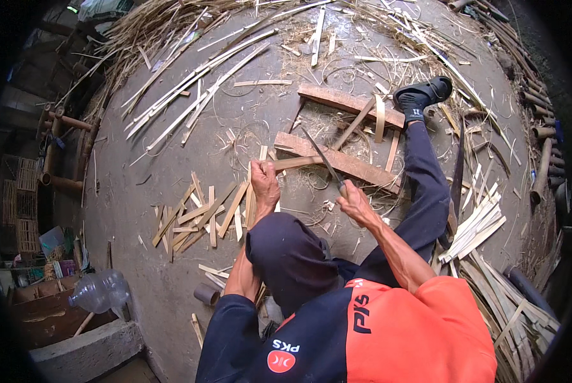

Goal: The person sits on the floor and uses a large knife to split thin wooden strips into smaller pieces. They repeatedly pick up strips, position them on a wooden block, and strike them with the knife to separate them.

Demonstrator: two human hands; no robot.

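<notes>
Concrete floor (pixel 171 268) lies littered with bamboo strips (pixel 196 220). Left hand (pixel 264 184) grips a bamboo stick (pixel 297 163) resting on a plank (pixel 356 165); right hand (pixel 353 201), arm bent, clenches a knife (pixel 321 156) just right of it.

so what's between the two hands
In the head view, the gap between left hand and right hand holds the bamboo strip end, the knife blade and the lower wooden plank.
</notes>
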